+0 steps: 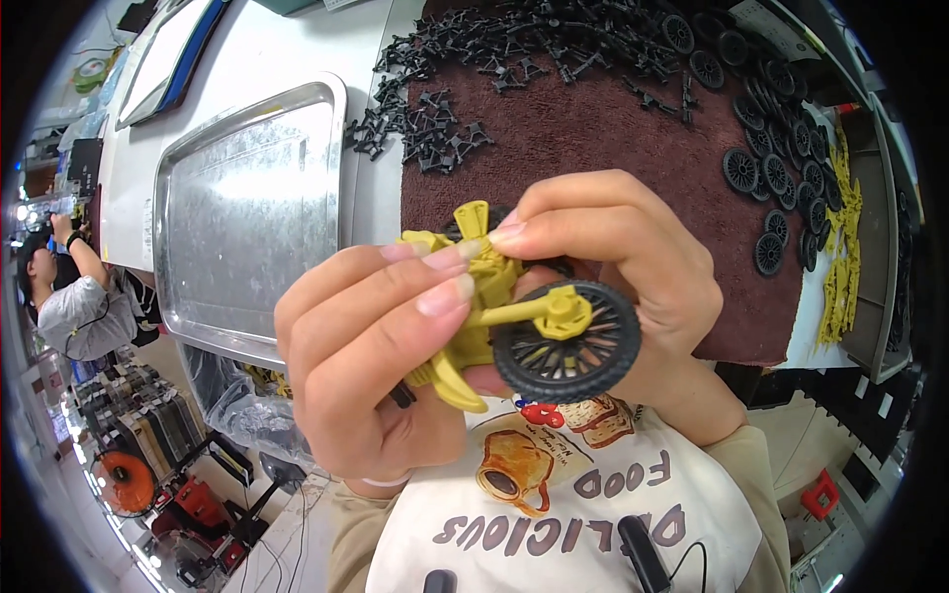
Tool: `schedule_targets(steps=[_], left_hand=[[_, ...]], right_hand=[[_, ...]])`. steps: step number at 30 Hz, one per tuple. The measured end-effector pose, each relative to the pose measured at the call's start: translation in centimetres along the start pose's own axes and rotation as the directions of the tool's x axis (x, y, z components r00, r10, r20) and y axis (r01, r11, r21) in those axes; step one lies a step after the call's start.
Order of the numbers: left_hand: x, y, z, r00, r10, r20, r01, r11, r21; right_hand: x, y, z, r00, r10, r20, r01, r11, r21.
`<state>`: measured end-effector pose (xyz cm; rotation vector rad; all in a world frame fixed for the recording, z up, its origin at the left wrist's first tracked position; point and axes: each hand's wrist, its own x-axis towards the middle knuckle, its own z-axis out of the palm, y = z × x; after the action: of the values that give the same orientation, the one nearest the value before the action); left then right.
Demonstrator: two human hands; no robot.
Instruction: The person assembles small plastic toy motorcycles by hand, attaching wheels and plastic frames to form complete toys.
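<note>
A yellow plastic toy motorcycle [497, 280] is held up between both hands, in front of my chest. My left hand [371, 346] wraps its fingers round the yellow body from the left, fingertips pressed against the side. From the right, my right hand [633, 247] pinches the upper part near a small upright yellow piece [473, 219]. A black spoked wheel [566, 341] with a knobbly tyre is fitted at the toy's near end, with a yellow hub cover on it. A curved yellow mudguard [457, 383] points down below my left fingertips. The toy's far side is largely hidden by my fingers.
A metal tray [252, 198] lies on the white table at left. Small black plastic parts [445, 128] are heaped on the brown towel [554, 138]. Loose black wheels [776, 173] and yellow parts [840, 267] lie at right. Another person [79, 296] is at far left.
</note>
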<state>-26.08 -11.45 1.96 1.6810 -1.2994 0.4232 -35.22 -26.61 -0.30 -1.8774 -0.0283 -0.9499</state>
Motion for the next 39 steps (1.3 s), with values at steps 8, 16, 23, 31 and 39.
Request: schedule_targets(steps=[8,16,23,31,39], left_hand=[[0.4,0.6,0.1,0.997,-0.037,0.073,0.035,0.999,0.027],[0.8,1.0,0.5,0.996,-0.013,0.085,0.006,0.996,0.084],[0.9,0.9,0.4,0.993,-0.034,0.112,0.028,0.998,0.052],[1.0,0.4,0.4,0.996,-0.026,0.085,0.026,1.000,0.005],[1.4,0.8,0.9,0.986,-0.064,0.157,0.084,0.989,-0.120]], right_hand=[[-0.3,0.0,-0.1,1.000,0.019,-0.015,-0.020,0.999,-0.042],[-0.6,0.4,-0.2,0.997,0.056,-0.047,-0.056,0.998,0.000],[-0.7,0.6,-0.4,0.996,0.094,-0.002,-0.093,0.995,0.029],[0.1,0.4,-0.8,0.992,0.074,0.099,-0.082,0.994,0.071],[0.1,0.0,-2.6,0.987,0.095,0.131,-0.126,0.959,0.254]])
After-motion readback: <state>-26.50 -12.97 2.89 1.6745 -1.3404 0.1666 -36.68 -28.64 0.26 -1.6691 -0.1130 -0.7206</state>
